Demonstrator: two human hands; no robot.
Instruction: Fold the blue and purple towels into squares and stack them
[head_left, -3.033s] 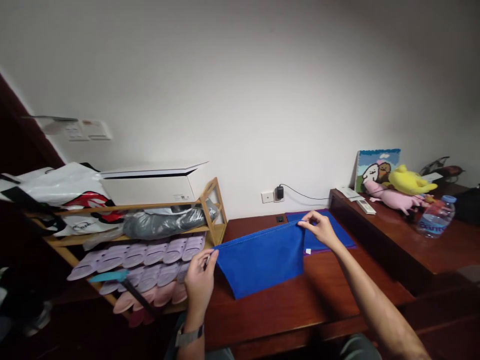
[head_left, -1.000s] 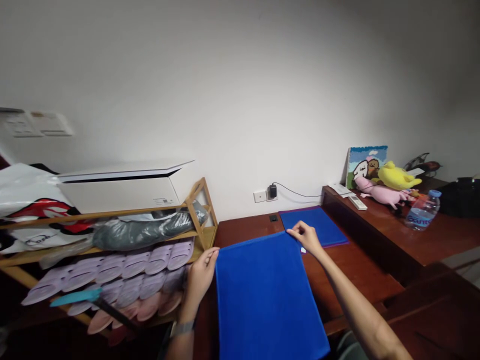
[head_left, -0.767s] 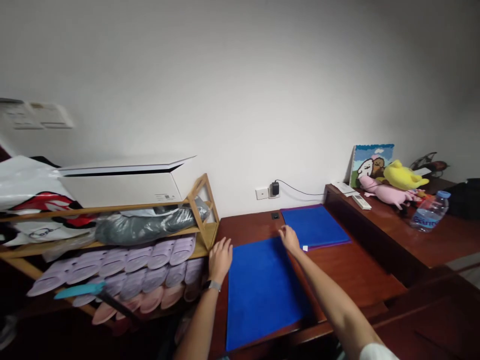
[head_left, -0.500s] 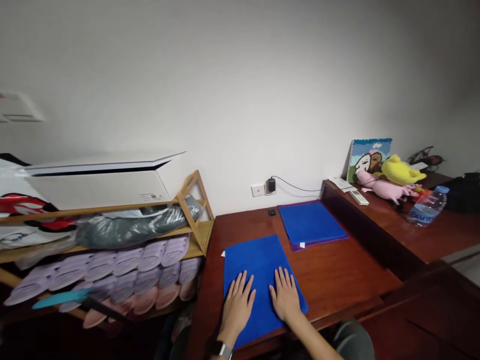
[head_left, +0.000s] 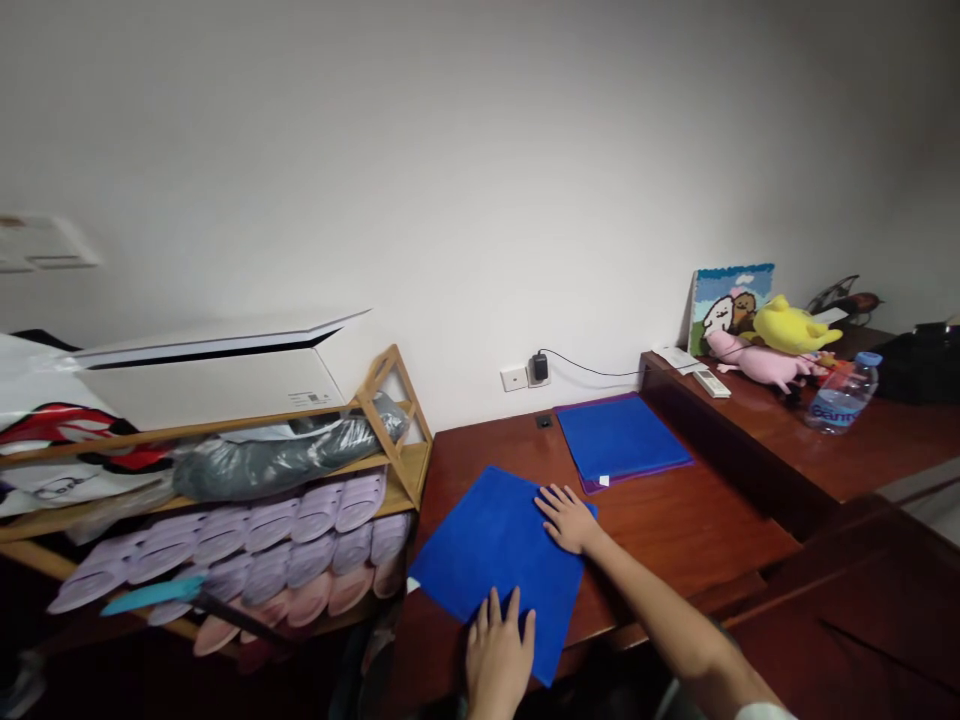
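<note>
A blue cloth [head_left: 495, 545] lies flat and turned at an angle on the brown wooden desk [head_left: 645, 570], with a small white tag at its left corner. My left hand [head_left: 501, 645] rests palm down on the cloth's near edge, fingers spread. Toward the cloth's right corner, my right hand [head_left: 566, 518] lies flat with its fingers apart. Behind it, near the wall, a second blue cloth [head_left: 622, 437] lies on top of a purple cloth [head_left: 684, 464], whose edge shows around it.
Left stands a wooden rack [head_left: 409, 470] with a white box [head_left: 217, 385] and lilac slippers [head_left: 315, 515]. A raised ledge at right holds a plastic bottle [head_left: 844, 395], plush toys [head_left: 795, 325] and a remote [head_left: 711, 383]. A charger [head_left: 540, 367] is plugged into the wall.
The near blue cloth has turned counter-clockwise under my hands. My right hand has moved farther up and away, while my left hand has come nearer and slightly right.
</note>
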